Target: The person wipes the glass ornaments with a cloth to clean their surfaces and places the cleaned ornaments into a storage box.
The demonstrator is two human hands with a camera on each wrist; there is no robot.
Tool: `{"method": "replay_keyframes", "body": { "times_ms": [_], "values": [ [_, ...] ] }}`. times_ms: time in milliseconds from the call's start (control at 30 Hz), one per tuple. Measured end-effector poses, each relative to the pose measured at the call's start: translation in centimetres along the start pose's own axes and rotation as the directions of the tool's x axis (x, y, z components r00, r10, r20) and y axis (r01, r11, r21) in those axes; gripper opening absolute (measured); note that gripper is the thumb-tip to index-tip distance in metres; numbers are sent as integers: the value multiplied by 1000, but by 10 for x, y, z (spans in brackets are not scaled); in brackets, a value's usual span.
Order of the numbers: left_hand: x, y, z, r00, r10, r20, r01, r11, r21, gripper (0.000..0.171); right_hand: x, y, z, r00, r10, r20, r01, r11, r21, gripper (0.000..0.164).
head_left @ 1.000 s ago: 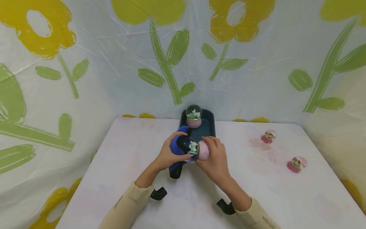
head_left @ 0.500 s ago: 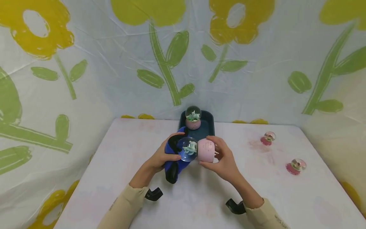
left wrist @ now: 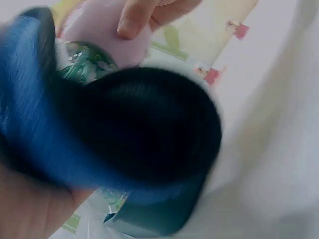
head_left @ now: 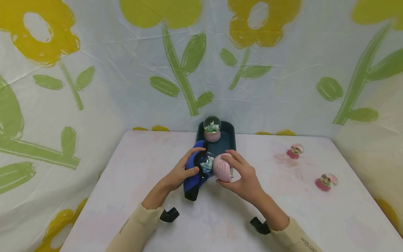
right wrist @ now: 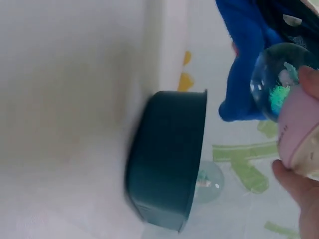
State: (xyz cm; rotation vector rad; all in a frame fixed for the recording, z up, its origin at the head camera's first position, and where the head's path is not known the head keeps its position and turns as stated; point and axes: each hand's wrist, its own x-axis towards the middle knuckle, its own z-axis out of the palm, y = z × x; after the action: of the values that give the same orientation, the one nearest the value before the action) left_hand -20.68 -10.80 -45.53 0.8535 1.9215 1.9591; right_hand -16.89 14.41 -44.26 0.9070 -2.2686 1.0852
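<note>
A snow globe with a pink base (head_left: 222,168) and a clear dome (head_left: 207,165) is held sideways above the table, pale green figure inside. My right hand (head_left: 247,178) grips the base between thumb and fingers, its underside facing right. Bunched in my left hand (head_left: 177,174) is a blue and black cloth (head_left: 191,184), which lies against the dome and covers its left part. In the left wrist view the blurred cloth (left wrist: 45,119) hides much of the globe. The right wrist view shows the dome (right wrist: 279,79) next to the blue cloth (right wrist: 244,64).
Behind the hands is a dark teal tray (head_left: 229,140) with a similar snow globe (head_left: 212,129) upright at its left. Two small globes with red-pink bases, one farther back (head_left: 295,151) and one nearer (head_left: 326,182), stand at the right. A flowered sheet hangs behind the table.
The globe first came away from the cloth to the right, baring the dome. Now dome and cloth are together again, and the base has turned slightly in my right hand.
</note>
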Motion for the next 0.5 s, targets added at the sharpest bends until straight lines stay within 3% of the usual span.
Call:
{"method": "replay_keyframes", "body": {
  "times_ms": [133, 233, 300, 367, 433, 500],
  "values": [
    [0, 0, 1, 996, -25, -91, 37, 990, 134, 70, 5, 1, -2, 984, -173, 45, 176, 981, -80, 77],
    [0, 2, 2, 992, -12, -126, 32, 986, 162, 71, 7, 1, 0, 985, -170, 8, 170, 984, -43, 79],
    [1, 4, 4, 990, 16, -137, 9, 984, 179, 73, 8, -2, 2, 995, -96, -35, 98, 994, 52, 79],
    [1, 6, 6, 988, 59, -142, -30, 979, 203, 75, 10, -10, 1, 998, 28, -62, -17, 985, 169, 78],
    [1, 8, 8, 984, 104, -147, -69, 972, 224, 76, 11, -20, 0, 983, 171, -59, -147, 947, 286, 77],
    [2, 8, 9, 977, 142, -156, -105, 969, 224, 78, 13, -30, -3, 951, 307, -28, -274, 886, 375, 75]
  ]
}}
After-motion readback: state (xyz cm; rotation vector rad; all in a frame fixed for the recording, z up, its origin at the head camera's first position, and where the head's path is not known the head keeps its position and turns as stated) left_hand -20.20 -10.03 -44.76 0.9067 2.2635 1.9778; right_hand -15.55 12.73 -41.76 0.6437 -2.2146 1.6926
